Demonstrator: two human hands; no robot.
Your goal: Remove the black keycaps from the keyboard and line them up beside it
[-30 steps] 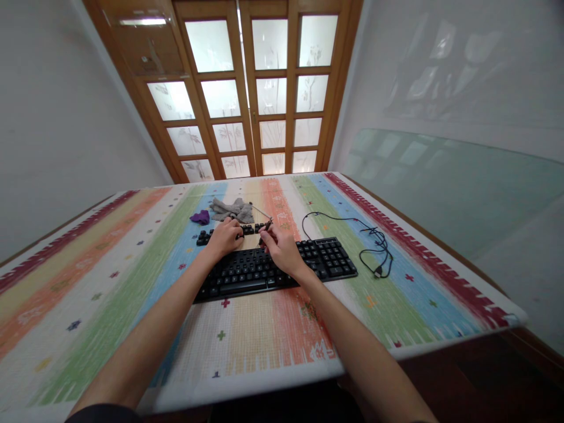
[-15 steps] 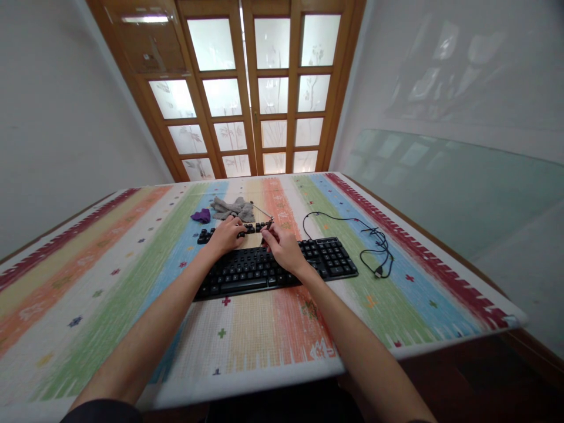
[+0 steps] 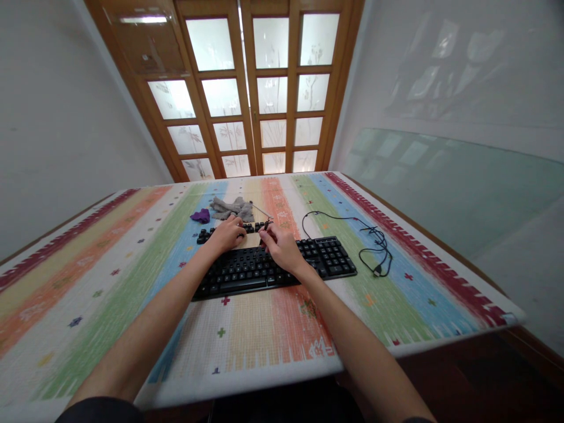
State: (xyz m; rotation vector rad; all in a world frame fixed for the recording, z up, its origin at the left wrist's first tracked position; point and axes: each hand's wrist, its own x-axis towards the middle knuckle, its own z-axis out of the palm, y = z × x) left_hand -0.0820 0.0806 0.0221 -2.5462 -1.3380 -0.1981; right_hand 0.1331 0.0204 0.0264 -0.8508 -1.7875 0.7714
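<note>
A black keyboard (image 3: 282, 267) lies across the striped table cover (image 3: 110, 282). My left hand (image 3: 227, 234) rests at the keyboard's far edge, fingers curled down among a row of loose black keycaps (image 3: 203, 236). My right hand (image 3: 278, 245) hovers over the keyboard's upper middle, its fingers pinched on a small thin tool (image 3: 267, 224) near the far key row. What the left fingers hold, if anything, is hidden.
A grey cloth (image 3: 231, 208) and a small purple object (image 3: 201, 215) lie beyond the keyboard. The keyboard's black cable (image 3: 372, 244) coils at the right, ending in a USB plug. A wooden glazed door (image 3: 251, 88) stands behind the table; the table's near edge is close to me.
Both hands have shifted slightly toward the keyboard's far edge. The right hand's tool now sits a little lower and nearer the key row.
</note>
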